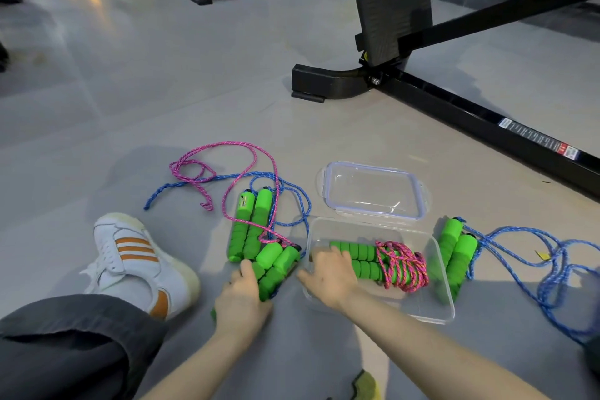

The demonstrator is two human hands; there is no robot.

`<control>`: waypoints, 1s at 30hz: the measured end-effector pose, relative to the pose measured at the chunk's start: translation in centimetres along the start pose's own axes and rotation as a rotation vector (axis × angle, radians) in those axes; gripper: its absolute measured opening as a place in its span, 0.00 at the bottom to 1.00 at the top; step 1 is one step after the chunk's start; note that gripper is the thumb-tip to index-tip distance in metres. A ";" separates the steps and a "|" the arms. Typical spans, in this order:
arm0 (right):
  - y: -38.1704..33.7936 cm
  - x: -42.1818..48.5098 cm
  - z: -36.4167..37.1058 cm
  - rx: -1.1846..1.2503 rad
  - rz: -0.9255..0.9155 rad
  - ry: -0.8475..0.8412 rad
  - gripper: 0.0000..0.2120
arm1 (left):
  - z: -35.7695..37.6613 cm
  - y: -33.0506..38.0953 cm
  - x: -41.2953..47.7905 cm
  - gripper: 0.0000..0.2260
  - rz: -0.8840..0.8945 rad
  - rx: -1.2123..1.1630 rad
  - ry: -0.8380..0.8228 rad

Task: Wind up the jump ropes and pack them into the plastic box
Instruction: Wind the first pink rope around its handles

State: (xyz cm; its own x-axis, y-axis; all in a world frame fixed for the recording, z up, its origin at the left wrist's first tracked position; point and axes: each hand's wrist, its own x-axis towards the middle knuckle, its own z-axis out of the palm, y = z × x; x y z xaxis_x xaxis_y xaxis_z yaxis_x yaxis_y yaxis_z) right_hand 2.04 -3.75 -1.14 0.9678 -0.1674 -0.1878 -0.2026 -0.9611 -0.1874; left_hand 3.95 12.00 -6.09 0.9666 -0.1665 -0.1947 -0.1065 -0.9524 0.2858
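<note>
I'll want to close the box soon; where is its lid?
In the head view the clear lid lies on the floor just behind the plastic box, right of centre, between the box and the black equipment frame.

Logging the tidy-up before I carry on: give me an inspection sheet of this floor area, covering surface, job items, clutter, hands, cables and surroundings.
Surface: smooth grey floor.
Job's things: wound pink rope lies in the plastic box; lid off, beyond it; loose pink rope and loose blue rope tangled at left; second blue rope loose at right.
Clutter: nothing seen.
Hands: left hand grips a green handle pair; right hand rests fingers on the wound rope's handles.
Cables: nothing seen.
Surroundings: white shoe, black gym frame.
</note>
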 end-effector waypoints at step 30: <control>20.9 -5.2 -5.1 -0.637 -0.277 -0.141 0.15 | -1.0 6.5 1.0 0.23 1.189 0.473 0.193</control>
State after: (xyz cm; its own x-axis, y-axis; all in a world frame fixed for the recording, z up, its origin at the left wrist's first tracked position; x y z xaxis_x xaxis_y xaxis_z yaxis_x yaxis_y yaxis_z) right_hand -6.49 -24.08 0.87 0.9340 0.0900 -0.3458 0.2161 -0.9130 0.3461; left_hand 4.41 5.91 -3.50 0.2362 -0.9669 0.0970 -0.9520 -0.2502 -0.1763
